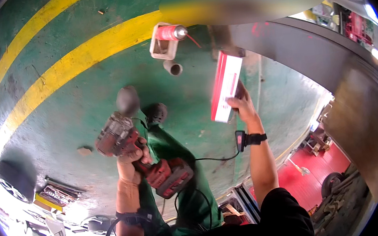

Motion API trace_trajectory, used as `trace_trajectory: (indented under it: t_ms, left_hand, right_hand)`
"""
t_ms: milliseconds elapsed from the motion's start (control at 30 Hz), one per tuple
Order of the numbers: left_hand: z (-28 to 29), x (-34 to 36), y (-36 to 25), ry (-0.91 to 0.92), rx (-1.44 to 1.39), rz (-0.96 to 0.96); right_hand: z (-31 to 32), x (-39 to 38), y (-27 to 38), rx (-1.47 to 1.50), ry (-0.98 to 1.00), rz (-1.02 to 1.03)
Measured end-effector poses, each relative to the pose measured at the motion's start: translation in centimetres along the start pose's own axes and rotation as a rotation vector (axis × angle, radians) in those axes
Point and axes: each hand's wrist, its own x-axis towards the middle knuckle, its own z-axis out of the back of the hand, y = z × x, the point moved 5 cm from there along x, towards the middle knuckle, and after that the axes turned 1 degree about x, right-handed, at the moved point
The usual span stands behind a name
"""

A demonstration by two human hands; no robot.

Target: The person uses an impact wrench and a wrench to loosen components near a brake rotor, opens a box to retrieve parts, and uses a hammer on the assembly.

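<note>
My left hand (133, 163) is wrapped round the handle of a red and black cordless impact wrench (116, 135). The wrench has a worn grey head, and its battery pack (174, 178) slants toward my legs. Off to the right, my right hand (243, 105) grips the near end of a long white and red box (227, 86). The box is tilted, with its far end close to a grey metal beam. My right thumb lies on its white face, while the other fingers are mostly hidden behind it.
Ahead, a red spray can (168, 32) lies across a pale open container (159, 52), beside a short grey cylinder (173, 67). The grey beam (292, 45) crosses at right. A wheel (15, 180) and a tool case (56, 196) are at left. Cables run along both my arms.
</note>
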Motion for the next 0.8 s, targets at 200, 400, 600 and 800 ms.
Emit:
trace_trajectory:
  t_ms: [200,400,600,800]
  left_hand:
    - [-2.3,-10.4,-2.6,0.160,-0.056,-0.067]
    - [-0.8,-26.6,-6.3,0.129,-0.158,-0.304]
    - [4.4,-32.8,-6.1,0.042,-0.436,-0.504]
    - [10.1,-41.0,-7.4,0.006,-0.836,-0.574]
  right_hand:
    - [-6.1,-13.5,6.9,0.573,0.495,0.055]
    - [-13.3,-22.0,13.4,0.557,0.560,0.077]
    - [-24.8,-24.3,25.9,0.151,0.663,0.011]
    - [-38.0,-27.6,33.3,-0.184,0.712,-0.059]
